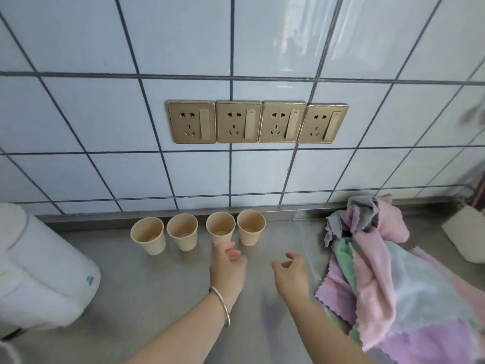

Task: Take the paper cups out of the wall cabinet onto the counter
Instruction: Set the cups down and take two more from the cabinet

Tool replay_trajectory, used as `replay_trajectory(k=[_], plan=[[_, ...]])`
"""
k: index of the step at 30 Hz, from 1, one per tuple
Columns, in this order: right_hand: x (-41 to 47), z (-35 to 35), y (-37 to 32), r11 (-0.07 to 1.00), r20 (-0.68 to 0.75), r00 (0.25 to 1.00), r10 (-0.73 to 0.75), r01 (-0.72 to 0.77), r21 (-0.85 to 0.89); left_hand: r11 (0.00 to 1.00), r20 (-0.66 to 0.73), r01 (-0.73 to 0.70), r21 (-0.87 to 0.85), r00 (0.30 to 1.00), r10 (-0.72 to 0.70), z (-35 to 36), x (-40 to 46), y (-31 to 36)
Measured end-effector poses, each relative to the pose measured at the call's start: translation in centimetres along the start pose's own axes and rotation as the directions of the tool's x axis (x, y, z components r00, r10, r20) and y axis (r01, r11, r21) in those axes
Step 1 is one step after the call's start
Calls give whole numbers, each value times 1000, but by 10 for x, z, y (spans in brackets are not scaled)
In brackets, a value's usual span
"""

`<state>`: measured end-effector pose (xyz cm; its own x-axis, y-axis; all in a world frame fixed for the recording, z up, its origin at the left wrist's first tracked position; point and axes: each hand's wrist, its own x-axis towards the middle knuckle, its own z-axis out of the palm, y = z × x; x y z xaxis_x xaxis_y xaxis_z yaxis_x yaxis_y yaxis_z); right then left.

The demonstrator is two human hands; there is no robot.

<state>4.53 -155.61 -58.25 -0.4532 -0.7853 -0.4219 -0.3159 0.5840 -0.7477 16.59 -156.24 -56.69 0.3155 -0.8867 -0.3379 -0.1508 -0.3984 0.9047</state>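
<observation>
Several beige paper cups stand upright in a row on the grey counter point(162, 290) against the tiled wall; the leftmost cup point(149, 235) and the rightmost cup point(251, 227) mark the ends. My left hand point(228, 269), with a silver bangle on the wrist, hovers just in front of the third cup point(220, 227), fingers loosely apart and holding nothing. To its right my right hand point(291, 274) floats over the bare counter, fingers curled and apart, also holding nothing. The wall cabinet is out of view.
A white appliance point(39, 271) stands at the left. A heap of pink, purple, green and grey cloths point(388, 271) covers the right side of the counter, with a white container point(467, 232) behind it. A row of gold sockets point(258, 122) sits on the wall.
</observation>
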Motion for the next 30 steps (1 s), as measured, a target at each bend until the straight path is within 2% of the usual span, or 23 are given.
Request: replay_trajectory(k=[4,7,11,14,19,22,26,30], plan=[[-37,-36,9,996,-105,993,44,-36,82,994,113,-105,-19,988,107,8,-26,9],[-71,-69,25,986,-209,975,82,-50,156,989,246,-149,-25,957,150,21,-54,15],[-119,-114,52,964,-303,943,137,-56,260,952,441,-305,10,856,270,39,-117,20],[-163,-145,79,943,-385,904,187,-55,329,932,595,-360,36,758,269,51,-174,19],[-257,-206,143,894,-541,786,299,-32,447,903,790,-429,-5,552,266,79,-289,13],[-327,-249,190,862,-630,673,386,-21,506,885,894,-463,-51,374,247,92,-378,-2],[-445,-299,257,829,-732,500,463,47,557,843,968,-523,-130,117,222,90,-519,-35],[-578,-332,319,821,-802,279,528,73,566,843,978,-496,-206,-105,177,62,-673,-75]])
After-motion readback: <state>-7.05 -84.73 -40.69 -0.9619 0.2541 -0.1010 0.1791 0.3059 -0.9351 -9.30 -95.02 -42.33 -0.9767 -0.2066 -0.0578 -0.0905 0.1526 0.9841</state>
